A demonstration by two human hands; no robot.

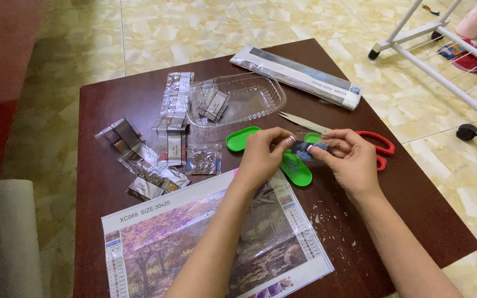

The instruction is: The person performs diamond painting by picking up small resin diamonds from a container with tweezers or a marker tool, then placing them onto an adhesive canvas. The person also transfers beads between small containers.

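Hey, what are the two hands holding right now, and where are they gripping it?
A small packet of bluish beads, pinched between both hands: left hand at its left end, right hand at its right end, above the green tray.

- Bright daylight is flooding in from the upper right, washing out the floor tiles (194,33).
- Glare is glinting off the clear plastic tray (260,105).
- The frame's edges are bending slightly.

Small clear plastic packet of blue-grey beads (307,149), pinched at both ends, held level just above green oval plastic tray (296,169). Tray flat on desk, ridged inside, at four o'clock from second green tray (240,138).
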